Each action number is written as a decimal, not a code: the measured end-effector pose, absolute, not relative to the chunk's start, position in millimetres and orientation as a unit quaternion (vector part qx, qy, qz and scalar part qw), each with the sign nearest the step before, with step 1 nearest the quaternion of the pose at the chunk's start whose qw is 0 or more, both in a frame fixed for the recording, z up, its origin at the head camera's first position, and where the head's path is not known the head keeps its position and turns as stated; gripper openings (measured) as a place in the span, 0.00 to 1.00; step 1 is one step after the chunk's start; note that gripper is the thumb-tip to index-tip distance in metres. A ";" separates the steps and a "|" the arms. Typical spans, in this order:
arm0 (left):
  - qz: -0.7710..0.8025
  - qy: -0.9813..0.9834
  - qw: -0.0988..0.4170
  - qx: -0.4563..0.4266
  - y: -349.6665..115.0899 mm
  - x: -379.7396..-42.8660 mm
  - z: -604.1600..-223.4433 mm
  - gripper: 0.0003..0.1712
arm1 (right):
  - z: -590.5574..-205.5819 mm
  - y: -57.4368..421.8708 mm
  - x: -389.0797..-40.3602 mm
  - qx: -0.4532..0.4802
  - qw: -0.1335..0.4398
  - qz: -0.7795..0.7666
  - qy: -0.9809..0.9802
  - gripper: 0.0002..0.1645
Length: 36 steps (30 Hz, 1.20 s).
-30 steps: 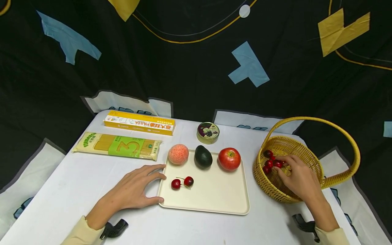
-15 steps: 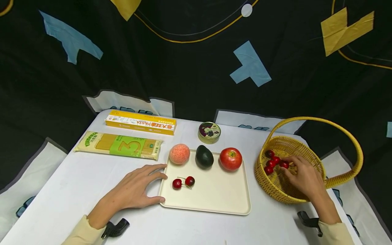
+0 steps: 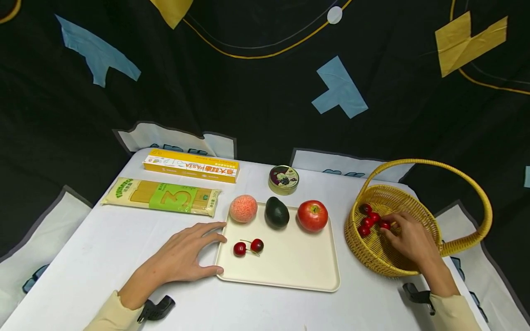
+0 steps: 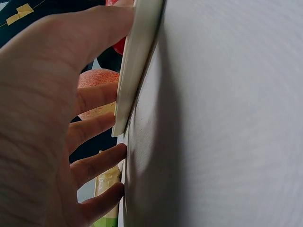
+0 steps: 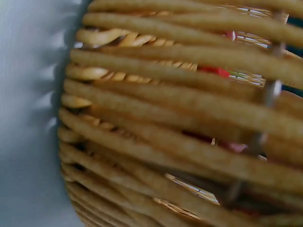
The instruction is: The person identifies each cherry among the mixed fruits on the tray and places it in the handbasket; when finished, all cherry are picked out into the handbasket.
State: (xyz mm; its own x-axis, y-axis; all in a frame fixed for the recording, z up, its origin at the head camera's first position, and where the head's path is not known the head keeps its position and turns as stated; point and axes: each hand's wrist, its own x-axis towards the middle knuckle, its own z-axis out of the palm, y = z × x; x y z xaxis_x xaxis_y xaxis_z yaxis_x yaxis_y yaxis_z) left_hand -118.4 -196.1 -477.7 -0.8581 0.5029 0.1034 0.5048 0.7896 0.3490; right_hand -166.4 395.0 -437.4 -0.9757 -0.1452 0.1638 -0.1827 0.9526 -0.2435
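My left hand point(image 3: 184, 255) lies along the left edge of a cream tray point(image 3: 285, 271), fingers spread and thumb at the rim. In the left wrist view, thumb and two fingertips meet the tray's edge, and the other fingers reach past its corner. My right hand point(image 3: 410, 239) is inside a yellow wicker basket point(image 3: 372, 262), with thumb and fingers around a cherry point(image 3: 385, 225). Several more cherries point(image 3: 368, 222) lie beside it in the basket. Two stemmed cherries point(image 3: 239, 249) rest on the tray. The right wrist view shows mostly blurred basket weave point(image 5: 165, 109), hiding the hand.
Along the tray's far edge sit a speckled pink peach point(image 3: 243, 208), a dark green avocado point(image 3: 277, 213) and a red apple point(image 3: 312, 216). Behind them stands a round tin point(image 3: 283, 179). A pasta bag point(image 3: 161, 196) and yellow pasta box point(image 3: 191, 166) lie left. The basket's handle point(image 3: 459, 172) arches high.
My right hand has shifted slightly right inside the basket, and the cherry at its fingertips moved with it, away from the others. My left hand stays at the tray's edge.
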 end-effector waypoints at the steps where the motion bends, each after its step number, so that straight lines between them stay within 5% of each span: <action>1: -0.185 -0.946 0.003 -0.266 -196.2 -118.2 -477.8 0.37 | -437.6 395.1 -166.9 0.082 0.067 0.128 -0.986 0.23; 25: -0.185 -0.946 0.005 -0.265 -196.8 -118.5 -478.1 0.37 | -437.9 391.8 -171.0 0.071 0.014 0.107 -0.992 0.26; 36: -0.187 -0.946 0.003 -0.265 -196.5 -118.4 -478.4 0.36 | -436.1 387.4 -166.2 0.091 0.098 0.117 -0.984 0.24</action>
State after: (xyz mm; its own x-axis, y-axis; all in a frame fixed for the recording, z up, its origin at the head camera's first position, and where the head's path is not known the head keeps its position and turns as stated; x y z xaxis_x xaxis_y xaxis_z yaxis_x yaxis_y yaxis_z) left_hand -118.4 -196.5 -478.4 -0.8594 0.5003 0.1058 0.5028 0.7892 0.3527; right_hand -166.2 387.4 -436.1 -0.9641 -0.1570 0.2142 -0.2029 0.9559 -0.2125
